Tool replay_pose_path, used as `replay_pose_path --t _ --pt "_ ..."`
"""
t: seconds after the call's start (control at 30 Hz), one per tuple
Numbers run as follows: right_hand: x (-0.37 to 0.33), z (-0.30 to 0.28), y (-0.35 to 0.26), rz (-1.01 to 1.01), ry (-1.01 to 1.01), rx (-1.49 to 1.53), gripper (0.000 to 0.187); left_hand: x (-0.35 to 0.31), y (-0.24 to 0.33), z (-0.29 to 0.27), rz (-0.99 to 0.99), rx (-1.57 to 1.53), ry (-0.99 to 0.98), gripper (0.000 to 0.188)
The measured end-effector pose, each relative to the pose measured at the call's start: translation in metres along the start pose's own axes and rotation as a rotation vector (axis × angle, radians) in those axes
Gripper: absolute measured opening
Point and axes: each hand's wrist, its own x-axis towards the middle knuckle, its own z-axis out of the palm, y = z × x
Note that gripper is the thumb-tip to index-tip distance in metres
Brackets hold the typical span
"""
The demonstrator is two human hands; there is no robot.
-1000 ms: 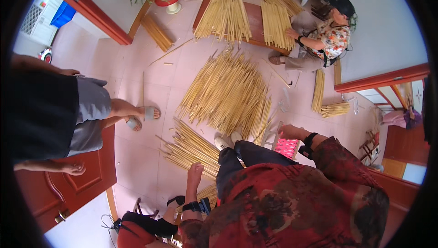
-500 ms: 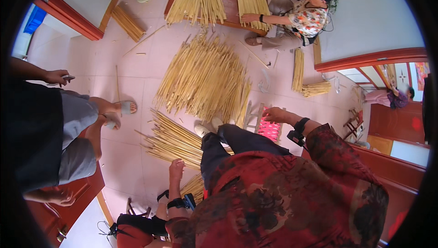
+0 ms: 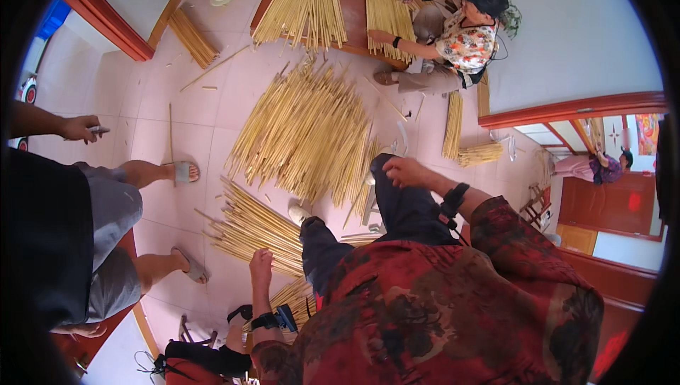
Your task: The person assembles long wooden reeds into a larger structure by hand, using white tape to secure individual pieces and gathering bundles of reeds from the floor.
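Left hand (image 3: pixel 261 263) is raised near the lower stick pile (image 3: pixel 258 233), fingers loosely bent, with nothing seen in its grasp. Right hand (image 3: pixel 405 172) hangs over the wearer's dark trouser leg (image 3: pixel 407 208), fingers slack and half curled, likewise with no visible load; its palm side cannot be inspected.

Location of material: pale yellow sticks lie on the tiled floor (image 3: pixel 170 194), chiefly in a large heap (image 3: pixel 301 130) ahead of the feet and in the lower pile to the left of the legs. Further bundles rest on a red-brown counter (image 3: pixel 355 17), where a co-worker (image 3: pixel 464 38) has one hand on the nearer sticks.

Footing: one pale shoe (image 3: pixel 299 213) stands between heap and lower pile; contact with the sticks cannot be determined.

Assessment of handling: in this inspector's judgement, the stance calls for feet set only on bare tile, since loose round sticks could roll underfoot. Any sticks lifted would be best gathered parallel, supported by both hands near the middle, with long ends watched for snagging on neighbours.

Markings: no brand, label or writing is legible. The dark device (image 3: pixel 285 318) on the left wrist shows no readable marking, and the coloured panel (image 3: pixel 647 135) at far right is too small to read.
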Motion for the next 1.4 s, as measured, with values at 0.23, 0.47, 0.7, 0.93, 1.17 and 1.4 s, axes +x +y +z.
replay_pose_path --t 0.23,0.47,0.7,0.93,1.17,1.4 --pt "0.073 0.0 0.067 0.027 -0.428 -0.138 0.028 0.021 0.027 0.039 0.003 -0.029 0.181 0.029" --pt "0.189 -0.022 0.132 0.021 -0.464 -0.19 0.019 0.019 0.041 0.15 -0.106 -0.261 0.295 0.031" --pt "0.278 0.028 0.374 0.218 -0.603 0.186 0.019 0.097 0.059 0.272 -0.074 -0.205 0.123 0.025" --pt "0.311 0.115 0.41 0.897 -0.283 0.434 0.033 0.19 0.055 0.298 -0.03 -0.038 0.027 0.026" --pt "0.36 0.144 0.446 1.018 -0.241 0.518 0.045 0.219 0.049 0.295 0.078 -0.048 0.077 0.027" --pt "0.425 0.173 0.391 0.524 -0.427 0.79 0.03 0.206 0.032 0.302 0.218 0.175 0.223 0.025"
